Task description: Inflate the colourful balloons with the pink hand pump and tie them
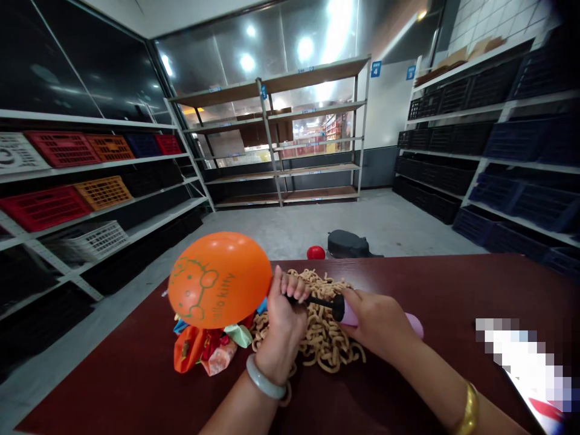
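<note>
An orange balloon [226,281] with a green cat drawing is inflated at the left. My left hand [290,302] is closed at its neck and around the black end of a balloon pump. The pump's black rod [321,301] shows between my hands. My right hand [380,320] grips the pump's pink-purple barrel [414,326]. Beneath the balloon lie several limp balloons [199,350] in red, orange, green and blue. Below my hands is a pile of tan, rope-like curled pieces [333,344].
The dark red table [113,386] carries a blurred white item [528,362] at right. On the floor beyond are a red ball [316,252] and a dark grey bag-like object [348,243]. Shelves [312,172] stand behind; crates [45,205] fill the side racks.
</note>
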### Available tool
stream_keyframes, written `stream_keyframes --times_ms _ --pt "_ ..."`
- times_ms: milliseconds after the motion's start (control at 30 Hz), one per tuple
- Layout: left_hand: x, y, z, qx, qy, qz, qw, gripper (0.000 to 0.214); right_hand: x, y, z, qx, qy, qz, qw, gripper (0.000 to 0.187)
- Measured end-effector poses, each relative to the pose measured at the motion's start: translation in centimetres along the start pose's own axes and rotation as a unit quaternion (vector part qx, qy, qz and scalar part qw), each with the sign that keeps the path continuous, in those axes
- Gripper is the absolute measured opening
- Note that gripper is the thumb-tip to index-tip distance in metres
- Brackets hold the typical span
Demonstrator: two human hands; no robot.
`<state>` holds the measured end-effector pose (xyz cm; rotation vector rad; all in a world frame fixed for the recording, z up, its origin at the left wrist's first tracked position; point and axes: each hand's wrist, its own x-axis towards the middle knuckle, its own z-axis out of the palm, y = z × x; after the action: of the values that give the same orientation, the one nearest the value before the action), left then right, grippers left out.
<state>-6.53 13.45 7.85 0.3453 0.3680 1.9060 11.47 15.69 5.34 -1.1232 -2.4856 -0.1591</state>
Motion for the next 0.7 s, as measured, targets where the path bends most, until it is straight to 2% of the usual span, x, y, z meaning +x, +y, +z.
stream_keyframes --times_ms 167,367,533,700 --pt "-2.2 -3.1 0.9 0.020 -0.013 -0.028 0.999 0.042 -0.2 -1.2 -0.2 0.032 -0.001 -0.002 0.999 0.044" --pt "-2.6 -2.7 1.4 0.040 -0.007 -0.027 0.999 0.045 -0.1 -1.4 -0.2 0.053 -0.009 0.002 0.999 0.035" --pt "-0.4 -0.6 0.6 0.046 0.013 -0.029 0.998 0.048 0.3 -0.3 0.5 0.061 -0.029 0.008 0.998 0.036" --pt "2.4 4.4 -0.8 0.020 0.005 0.018 1.000 0.046 0.7 1.2 0.5 0.032 -0.028 0.013 0.999 0.048"
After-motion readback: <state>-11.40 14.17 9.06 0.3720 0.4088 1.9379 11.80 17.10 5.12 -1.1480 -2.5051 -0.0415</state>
